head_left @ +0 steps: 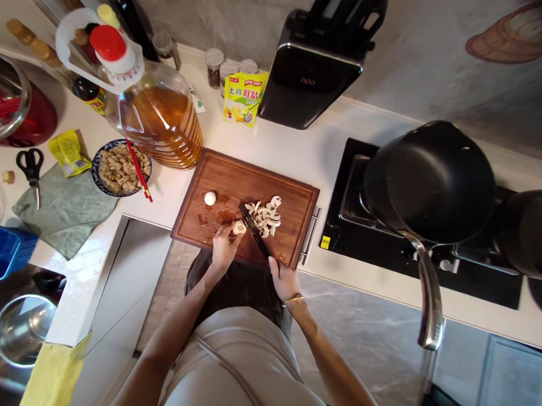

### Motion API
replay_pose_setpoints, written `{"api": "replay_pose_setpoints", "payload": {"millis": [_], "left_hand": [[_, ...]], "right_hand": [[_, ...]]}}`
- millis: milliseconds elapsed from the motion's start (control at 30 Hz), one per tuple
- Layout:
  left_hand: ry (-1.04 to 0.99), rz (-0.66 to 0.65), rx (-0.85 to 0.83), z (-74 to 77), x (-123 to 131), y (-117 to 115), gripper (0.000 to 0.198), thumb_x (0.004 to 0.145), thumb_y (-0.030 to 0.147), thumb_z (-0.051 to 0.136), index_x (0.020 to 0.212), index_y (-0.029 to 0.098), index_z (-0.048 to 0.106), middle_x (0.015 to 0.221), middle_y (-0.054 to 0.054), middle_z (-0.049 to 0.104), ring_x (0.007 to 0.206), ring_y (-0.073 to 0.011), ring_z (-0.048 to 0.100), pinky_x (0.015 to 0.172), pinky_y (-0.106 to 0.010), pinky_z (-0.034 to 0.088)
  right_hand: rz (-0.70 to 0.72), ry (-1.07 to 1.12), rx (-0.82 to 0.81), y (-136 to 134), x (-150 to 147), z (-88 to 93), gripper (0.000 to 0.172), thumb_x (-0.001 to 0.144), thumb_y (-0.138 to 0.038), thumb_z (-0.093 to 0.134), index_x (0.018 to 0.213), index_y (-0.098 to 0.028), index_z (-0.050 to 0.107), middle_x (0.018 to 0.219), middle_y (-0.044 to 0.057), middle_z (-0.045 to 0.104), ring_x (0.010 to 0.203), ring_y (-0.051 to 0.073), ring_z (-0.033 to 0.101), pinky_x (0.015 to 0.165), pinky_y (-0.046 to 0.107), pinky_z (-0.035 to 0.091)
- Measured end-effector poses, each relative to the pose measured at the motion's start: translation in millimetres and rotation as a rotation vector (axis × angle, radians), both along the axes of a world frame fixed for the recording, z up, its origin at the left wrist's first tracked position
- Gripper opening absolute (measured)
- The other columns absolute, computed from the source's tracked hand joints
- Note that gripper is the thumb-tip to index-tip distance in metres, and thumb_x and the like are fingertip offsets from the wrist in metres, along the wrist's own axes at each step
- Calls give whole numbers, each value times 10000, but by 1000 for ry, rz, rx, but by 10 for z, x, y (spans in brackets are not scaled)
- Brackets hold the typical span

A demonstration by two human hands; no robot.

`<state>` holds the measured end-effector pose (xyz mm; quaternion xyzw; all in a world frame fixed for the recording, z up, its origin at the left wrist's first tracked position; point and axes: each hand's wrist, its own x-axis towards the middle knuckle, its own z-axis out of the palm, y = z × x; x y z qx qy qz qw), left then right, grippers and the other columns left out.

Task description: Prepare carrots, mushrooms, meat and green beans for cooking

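A brown wooden cutting board (232, 175) lies on the white counter in front of me. My left hand (223, 246) is closed on a small white mushroom (240, 227) and holds it down on the board. My right hand (282, 279) grips the handle of a black knife (255, 228), whose blade rests right beside that mushroom. A pile of sliced mushroom (267, 215) lies to the right of the blade. One whole mushroom (210, 198) sits alone at the board's left part.
A big oil jug (157, 109), a bowl of chopped food (121, 168) with red chopsticks, scissors (31, 168) on a green cloth and a yellow seasoning packet (245, 97) stand behind the board. A black pot (430, 181) sits on the stove to the right.
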<state>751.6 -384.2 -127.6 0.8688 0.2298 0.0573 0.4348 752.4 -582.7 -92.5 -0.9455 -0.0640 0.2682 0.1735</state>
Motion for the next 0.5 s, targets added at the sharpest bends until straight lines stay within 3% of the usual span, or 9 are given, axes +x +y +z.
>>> {"api": "replay_pose_setpoints", "payload": {"millis": [100, 200, 333, 500], "left_hand": [[36, 24, -87, 17, 2, 0, 261, 778, 231, 676, 1024, 153, 629, 892, -69, 659, 687, -131, 646, 679, -262, 560], [42, 41, -136, 24, 7, -6, 243, 781, 226, 670, 1007, 147, 627, 873, -63, 651, 664, -116, 645, 650, -242, 565], [41, 42, -122, 35, 22, -14, 233, 775, 207, 670, 996, 145, 632, 903, -72, 652, 693, -122, 648, 666, -249, 570], [64, 28, -108, 47, 38, -19, 235, 788, 221, 656, 1008, 144, 629, 910, -79, 663, 691, -134, 645, 655, -259, 565]], "right_hand": [[15, 61, -51, -50, -20, 103, 478, 960, -438, 277, 942, -166, 670, 861, 115, 713, 795, 240, 675, 651, 295, 450], [36, 87, -104, -87, -36, 189, 484, 952, -471, 283, 866, -185, 664, 715, 91, 697, 659, 231, 664, 550, 285, 388], [63, 97, -151, -70, -42, 216, 485, 953, -483, 287, 872, -186, 663, 712, 89, 696, 644, 224, 659, 541, 278, 369], [58, 92, -168, 72, 18, 92, 470, 952, -481, 310, 955, -170, 664, 836, 117, 706, 747, 230, 671, 621, 280, 419]]}}
